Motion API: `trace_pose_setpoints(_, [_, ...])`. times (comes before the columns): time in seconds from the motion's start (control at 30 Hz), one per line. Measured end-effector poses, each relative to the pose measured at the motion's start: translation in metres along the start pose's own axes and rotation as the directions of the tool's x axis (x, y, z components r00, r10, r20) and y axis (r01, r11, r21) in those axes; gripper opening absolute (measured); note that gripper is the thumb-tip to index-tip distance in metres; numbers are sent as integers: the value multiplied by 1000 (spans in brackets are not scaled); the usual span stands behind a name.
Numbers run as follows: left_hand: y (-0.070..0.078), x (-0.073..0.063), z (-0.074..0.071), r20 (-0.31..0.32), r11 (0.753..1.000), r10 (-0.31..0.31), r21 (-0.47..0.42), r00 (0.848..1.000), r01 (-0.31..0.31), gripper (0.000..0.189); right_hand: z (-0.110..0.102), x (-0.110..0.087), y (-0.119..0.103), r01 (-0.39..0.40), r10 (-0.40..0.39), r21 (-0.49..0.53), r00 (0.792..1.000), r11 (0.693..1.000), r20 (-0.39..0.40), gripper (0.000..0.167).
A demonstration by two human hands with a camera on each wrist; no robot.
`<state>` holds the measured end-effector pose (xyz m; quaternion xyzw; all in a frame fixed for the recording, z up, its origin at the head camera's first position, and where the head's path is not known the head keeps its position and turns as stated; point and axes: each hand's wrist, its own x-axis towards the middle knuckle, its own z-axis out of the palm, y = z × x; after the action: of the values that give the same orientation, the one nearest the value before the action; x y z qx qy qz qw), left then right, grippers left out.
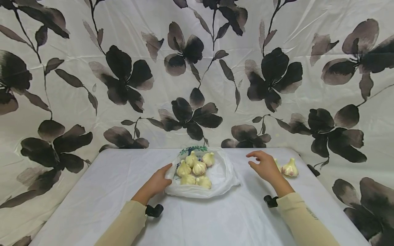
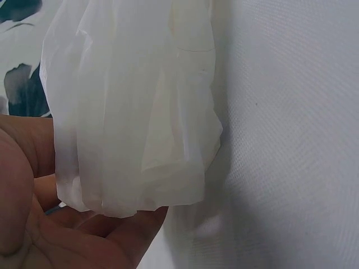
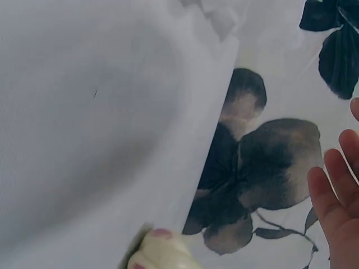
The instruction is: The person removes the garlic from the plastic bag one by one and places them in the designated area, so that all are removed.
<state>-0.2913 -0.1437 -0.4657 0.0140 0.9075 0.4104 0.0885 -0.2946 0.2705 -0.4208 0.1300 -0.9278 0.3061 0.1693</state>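
A white plastic bag (image 1: 226, 171) lies with its mouth spread, and several garlic bulbs (image 1: 199, 168) sit inside it. My left hand (image 1: 155, 182) grips the bag's left side; in the left wrist view its fingers (image 2: 132, 235) go behind the crumpled plastic (image 2: 134, 112). Above the table, between the bag and two bulbs at the right, my right hand (image 1: 266, 167) holds nothing, its fingers spread from the thumb. One of those bulbs (image 1: 290, 168) shows whole, while the other (image 1: 278, 165) is partly hidden behind that hand. Part of a bulb (image 3: 162, 252) appears low in the right wrist view.
A white cloth covers the table (image 1: 101, 201). Behind its far edge hangs a pale curtain (image 1: 197, 78) printed with dark flowers. Each wrist carries a small black camera, the left one (image 1: 154, 210) near the bag's front left.
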Motion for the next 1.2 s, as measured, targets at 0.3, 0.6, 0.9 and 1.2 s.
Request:
trace_pose_setpoints(0.3, [1, 0, -1, -2, 1000, -4, 1, 1000, 4, 78, 12, 1, -21, 123, -123, 18, 992, 992, 2, 26])
trace_pose_setpoints(0.6, [1, -2, -3, 3, 1000, 10, -10, 1000, -10, 78, 23, 3, -40, 175, -176, 49, 984, 983, 4, 26])
trace_pose_setpoints(0.9, [-1, -2, -2, 3, 1000, 8, 0, 1000, -8, 78, 36, 3, -57, 187, -193, 94, 980, 978, 51, 27])
trace_pose_setpoints(1.2, [0, -3, 0, -6, 1000, 2, -4, 1000, -2, 78, 50, 3, -76, 136, -154, 130, 978, 982, 142, 28])
